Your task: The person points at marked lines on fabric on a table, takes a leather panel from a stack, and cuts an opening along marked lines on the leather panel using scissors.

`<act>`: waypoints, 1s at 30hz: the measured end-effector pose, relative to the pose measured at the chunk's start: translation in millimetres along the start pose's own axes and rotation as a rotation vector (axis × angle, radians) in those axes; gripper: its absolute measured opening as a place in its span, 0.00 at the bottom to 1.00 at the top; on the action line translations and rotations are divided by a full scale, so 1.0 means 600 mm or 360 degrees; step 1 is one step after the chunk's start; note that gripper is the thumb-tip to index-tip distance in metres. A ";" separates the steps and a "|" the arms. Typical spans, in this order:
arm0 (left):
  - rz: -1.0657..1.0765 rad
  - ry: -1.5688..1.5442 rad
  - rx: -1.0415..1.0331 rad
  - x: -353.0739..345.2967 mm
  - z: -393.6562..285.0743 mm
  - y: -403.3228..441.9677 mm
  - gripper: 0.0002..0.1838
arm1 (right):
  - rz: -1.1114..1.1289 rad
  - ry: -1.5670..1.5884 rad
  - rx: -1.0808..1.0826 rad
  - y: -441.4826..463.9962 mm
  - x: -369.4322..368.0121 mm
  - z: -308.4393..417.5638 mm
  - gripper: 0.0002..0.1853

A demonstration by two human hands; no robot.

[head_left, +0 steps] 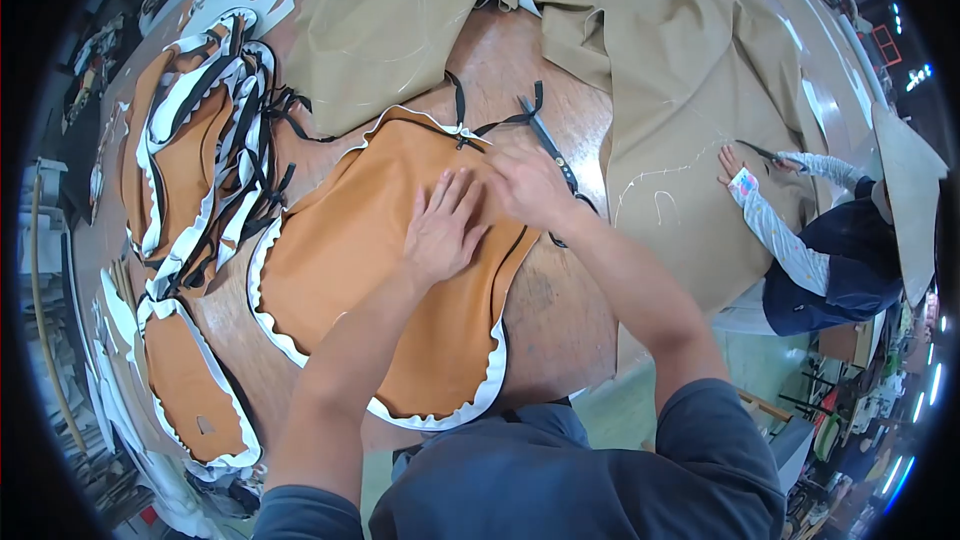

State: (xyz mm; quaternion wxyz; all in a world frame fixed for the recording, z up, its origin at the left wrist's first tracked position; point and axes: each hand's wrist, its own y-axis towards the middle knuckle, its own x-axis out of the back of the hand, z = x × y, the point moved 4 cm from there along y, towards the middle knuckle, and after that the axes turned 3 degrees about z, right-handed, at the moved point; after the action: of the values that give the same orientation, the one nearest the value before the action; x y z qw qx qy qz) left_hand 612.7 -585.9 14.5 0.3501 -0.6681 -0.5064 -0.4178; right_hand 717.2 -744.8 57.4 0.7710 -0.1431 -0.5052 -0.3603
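A large tan-orange leather-like cover piece with white ruffled edging lies spread on the table in front of me. My left hand rests flat on its upper middle, fingers stretched and slightly apart. Close by on the right, my right hand has its fingers curled down against the piece's upper right edge. Whatever is between those fingers is hidden. A black zipper with loose black tape ends runs along the top edge, just beyond both hands. Scissors with dark handles lie partly behind my right hand and forearm.
Heaped at left are several orange pieces with white and black trim; a smaller trimmed piece lies below. Olive-brown material with chalk lines covers the right side. There, a co-worker leans over it, holding a dark cutting tool.
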 end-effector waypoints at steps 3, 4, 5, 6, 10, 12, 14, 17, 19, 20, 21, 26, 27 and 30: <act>-0.0122 0.0024 0.0158 0.019 0.000 -0.106 0.40 | -0.0141 0.0002 -0.0236 -0.088 0.014 -0.001 0.16; -0.0143 0.0060 0.0232 0.021 0.003 -0.155 0.41 | -0.0150 -0.0033 -0.0360 -0.118 0.007 -0.009 0.16; -0.0149 0.0134 0.0326 0.018 0.003 -0.210 0.41 | -0.0154 -0.0068 -0.0486 -0.146 0.002 -0.023 0.16; -0.0152 0.0206 0.0423 0.014 0.004 -0.268 0.42 | -0.0198 -0.0150 -0.0457 -0.166 -0.003 -0.036 0.17; -0.0175 0.0262 0.0871 0.019 0.007 -0.451 0.44 | -0.0273 -0.0163 -0.0460 -0.234 -0.041 -0.049 0.18; -0.0148 0.0218 0.1155 0.000 0.023 -0.512 0.46 | -0.0385 0.0004 -0.0519 -0.241 -0.039 -0.058 0.18; -0.0111 0.0131 0.1488 -0.013 0.038 -0.560 0.48 | -0.0455 -0.0068 -0.0522 -0.257 -0.043 -0.051 0.19; -0.0761 -0.0125 0.1427 -0.031 0.050 -0.593 0.53 | -0.0473 -0.0141 -0.0602 -0.278 -0.047 -0.037 0.22; -0.1045 -0.0159 0.1556 -0.016 0.037 -0.586 0.54 | -0.0461 -0.0184 -0.0690 -0.294 -0.046 -0.011 0.26; -0.1176 -0.0374 0.1641 -0.028 0.048 -0.594 0.52 | -0.0463 -0.0209 -0.0745 -0.304 -0.043 0.000 0.28; -0.1303 -0.0593 0.1709 -0.049 0.063 -0.596 0.51 | -0.0437 -0.0275 -0.0820 -0.316 -0.040 0.009 0.34; -0.1094 -0.1252 0.2139 -0.057 0.112 -0.608 0.28 | -0.0354 -0.0119 -0.1251 -0.365 -0.039 0.039 0.38; -0.1017 -0.1580 0.2198 -0.037 0.104 -0.609 0.23 | -0.0322 -0.0071 -0.1282 -0.371 -0.039 0.050 0.36; -0.0906 -0.2010 0.2174 -0.033 0.098 -0.613 0.12 | -0.0230 0.0028 -0.1393 -0.387 -0.029 0.066 0.32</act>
State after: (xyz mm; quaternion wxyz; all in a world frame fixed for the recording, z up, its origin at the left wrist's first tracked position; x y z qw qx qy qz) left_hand 265.3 -452.1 -10.8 0.2122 -0.2746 -0.8770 0.3324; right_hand 524.0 -877.0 26.7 0.6149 -0.4174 -0.3071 -0.5945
